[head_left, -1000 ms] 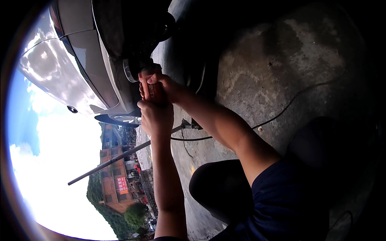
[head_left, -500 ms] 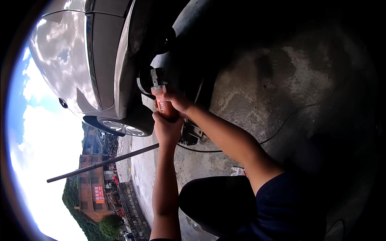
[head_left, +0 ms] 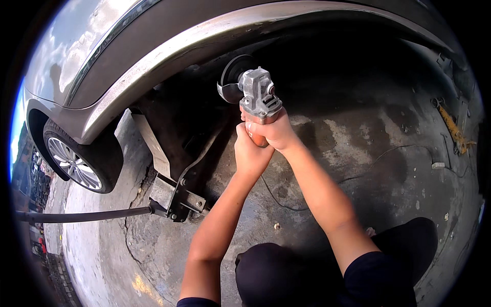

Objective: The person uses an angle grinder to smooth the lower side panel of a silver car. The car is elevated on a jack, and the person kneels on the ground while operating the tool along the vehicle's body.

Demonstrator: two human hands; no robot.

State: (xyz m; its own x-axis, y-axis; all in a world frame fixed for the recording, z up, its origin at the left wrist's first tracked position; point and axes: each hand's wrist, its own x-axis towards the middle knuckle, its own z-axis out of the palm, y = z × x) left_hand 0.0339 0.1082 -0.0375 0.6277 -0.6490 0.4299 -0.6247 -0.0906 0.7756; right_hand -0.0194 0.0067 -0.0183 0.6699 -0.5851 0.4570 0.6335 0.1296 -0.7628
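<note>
Right hand: fingers clenched around the orange handle of the grinder, upper part of the grip, just below the grey metal head.

Left hand: fingers wrapped around the same handle, lower down and on the person's left side, touching the right hand. Both hold the tool; the right hand is the nearer to the working end.

Grinder: long axis runs from the hands up and slightly left, away from the body. Grey gear head at top; dark disc with its guard faces left, into the shadow of the wheel arch. Whether the disc touches metal cannot be told; it lies close beneath the arch edge.

Cable: thin dark line trailing over the ground below the forearms.

Car: brown-grey body, curved across the top of view; wheel missing at this arch.

Jack: metal frame under the body, left of the hands, with a long dark handle reaching left.

Front wheel: silver spokes, far left.

Ground: stained concrete; a yellow tool lies far right.
</note>
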